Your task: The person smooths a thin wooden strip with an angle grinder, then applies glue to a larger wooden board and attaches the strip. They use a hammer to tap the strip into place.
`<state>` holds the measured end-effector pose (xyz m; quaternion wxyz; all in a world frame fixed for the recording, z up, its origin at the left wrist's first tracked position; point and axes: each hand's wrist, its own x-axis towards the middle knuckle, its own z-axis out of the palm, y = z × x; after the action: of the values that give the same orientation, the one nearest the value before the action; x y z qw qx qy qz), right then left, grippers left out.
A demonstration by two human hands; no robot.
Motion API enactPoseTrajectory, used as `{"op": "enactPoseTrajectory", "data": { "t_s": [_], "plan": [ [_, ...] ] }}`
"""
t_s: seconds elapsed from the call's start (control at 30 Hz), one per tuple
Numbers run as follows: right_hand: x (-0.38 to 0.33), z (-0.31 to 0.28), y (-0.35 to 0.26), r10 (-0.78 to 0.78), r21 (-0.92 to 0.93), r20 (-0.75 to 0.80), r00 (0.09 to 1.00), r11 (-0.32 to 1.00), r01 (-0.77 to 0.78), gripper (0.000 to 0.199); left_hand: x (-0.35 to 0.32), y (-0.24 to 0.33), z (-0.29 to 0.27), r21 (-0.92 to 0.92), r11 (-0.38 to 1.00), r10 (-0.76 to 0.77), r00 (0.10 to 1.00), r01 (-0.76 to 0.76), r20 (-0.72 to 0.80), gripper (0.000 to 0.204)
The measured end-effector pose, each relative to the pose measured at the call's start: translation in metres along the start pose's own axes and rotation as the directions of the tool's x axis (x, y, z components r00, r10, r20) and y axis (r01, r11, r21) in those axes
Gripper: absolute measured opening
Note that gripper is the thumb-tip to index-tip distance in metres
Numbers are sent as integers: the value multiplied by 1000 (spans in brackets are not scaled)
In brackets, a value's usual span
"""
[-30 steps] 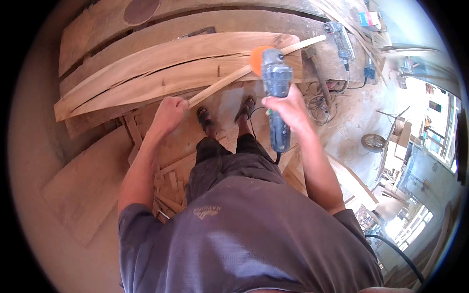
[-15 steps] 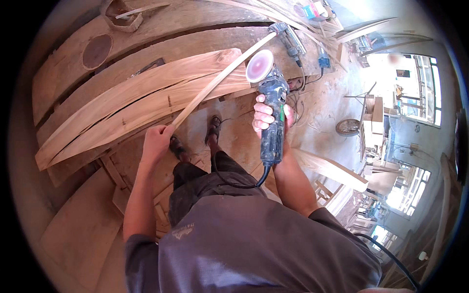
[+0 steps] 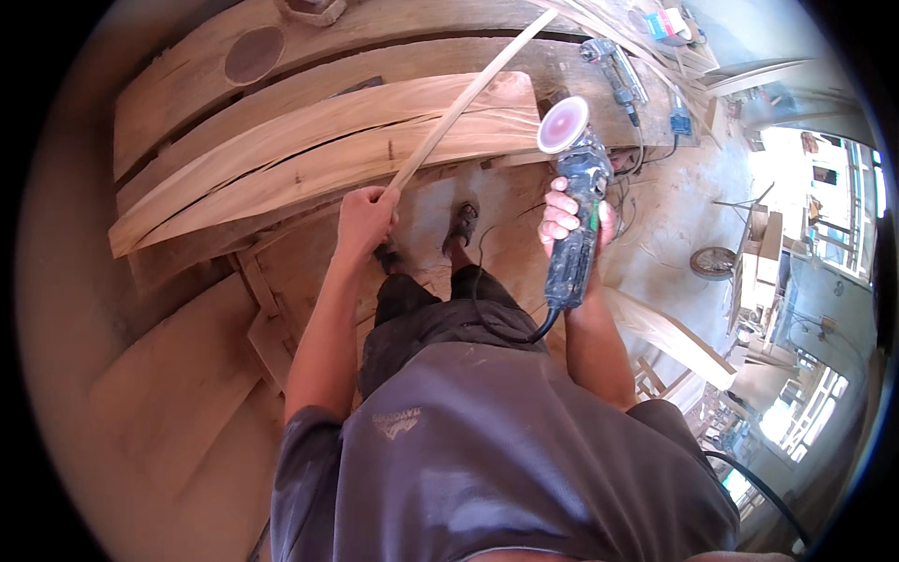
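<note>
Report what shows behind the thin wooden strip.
Behind the wooden strip lie the cracked plank and workbench boards, visible on both its sides; the band directly behind it is covered.

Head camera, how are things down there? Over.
Left hand gripping thin wooden strip near one end. Right hand around angle grinder, its pale disc apart from the strip. Cord looping below the grinder.

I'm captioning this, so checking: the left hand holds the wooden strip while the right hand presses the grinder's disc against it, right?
Not quite: the head view shows the disc of the grinder apart from the wooden strip, to its right. The left hand holds the wooden strip, the right hand the grinder.
</note>
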<state>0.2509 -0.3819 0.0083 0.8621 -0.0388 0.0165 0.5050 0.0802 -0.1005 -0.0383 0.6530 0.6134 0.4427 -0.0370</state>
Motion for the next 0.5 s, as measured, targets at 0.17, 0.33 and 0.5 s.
{"op": "enactPoseTrajectory", "data": {
  "t_s": [0.17, 0.33, 0.5],
  "plan": [
    [-11, -1, -7, -33, -8, -30, 999, 999, 33, 64, -4, -4, -7, -130, 990, -41, 996, 52, 81, 25],
    [-16, -8, -19, -83, 28, -21, 996, 996, 83, 65, 11, -25, -15, -433, 873, -104, 953, 224, 285, 17],
    [-19, -20, -47, -105, 74, -25, 994, 992, 107, 68, 6, -32, -9, -670, 701, 19, 932, 246, 362, 26]
  ]
}}
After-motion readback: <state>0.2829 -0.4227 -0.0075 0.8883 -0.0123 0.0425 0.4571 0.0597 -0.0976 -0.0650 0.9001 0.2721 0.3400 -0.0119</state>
